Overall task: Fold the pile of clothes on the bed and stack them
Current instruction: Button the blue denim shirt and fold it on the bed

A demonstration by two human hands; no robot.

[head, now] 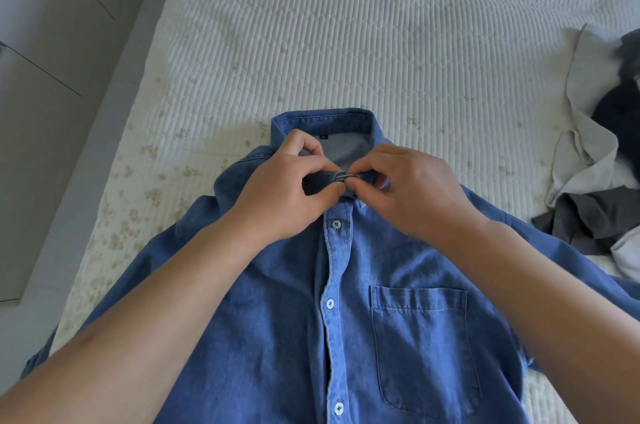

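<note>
- Denim shirt (346,319), blue, is lying front up on the bed (346,25), its collar (322,122) pointing away from the person and its body running down toward the bottom edge of the view.
- Both hands are meeting at the collar band, just above the topmost fastened button (336,224).
- The left hand (284,188) is pinching the left end of the collar band between thumb and curled fingers.
- The right hand (415,188) is gripping the right end of the band the same way, fingertips touching those of the left hand at the middle.
- Whether the collar button itself is going through its hole cannot be told, since the fingers are covering it.
- Three white buttons are showing down the placket, all fastened, with the lighter placket strip running straight between them.
- A chest pocket (422,347) is sitting on the right side of the shirt front.
- The bed cover is showing as white ribbed quilting with faint yellowish speckles near the left edge.
- A loose pile of clothes (595,181), in white, grey and dark navy, is lying unfolded at the right edge of the bed, beside the shirt's right shoulder.
- Pale floor (52,77) is showing beyond the bed's left side.
</note>
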